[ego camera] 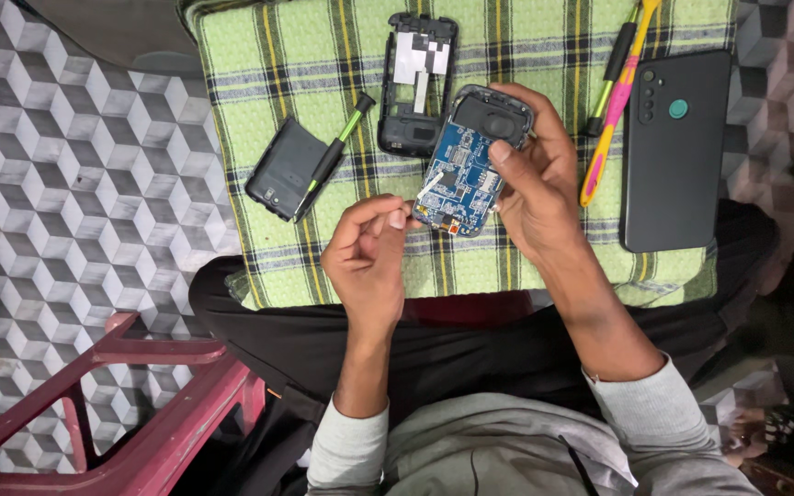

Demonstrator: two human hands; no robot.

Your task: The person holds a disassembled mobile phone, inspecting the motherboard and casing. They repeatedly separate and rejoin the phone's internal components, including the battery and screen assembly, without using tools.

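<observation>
The right hand [530, 174] is clamped on an opened phone body [470, 161], thumb pressed to the exposed blue circuit board and fingers wrapped behind the dark upper end. The unit is held tilted just above a green plaid cloth [526, 55]. The left hand [369, 248] sits just beside the lower end of the board, thumb and forefinger pinched together on a thin white strip [427, 186] that runs up onto the board.

On the cloth, above the hands, lies a black phone frame [415, 87] with a white rectangular label patch in its upper half. To the left of it lies a black battery cover [282, 170], with a black and green screwdriver [333, 156] resting across its right edge. At the right, a dark smartphone [677, 152] lies back-up, showing a vertical row of camera lenses and a round teal sensor. Just beside its left edge lie a pink and yellow tool [613, 101] and a black and green tool [616, 69].

The cloth lies on a floor [66, 184] patterned in grey and white cubes. A dark red plastic stool [121, 404] stands at lower left. The person sits cross-legged in dark trousers and grey sleeves.
</observation>
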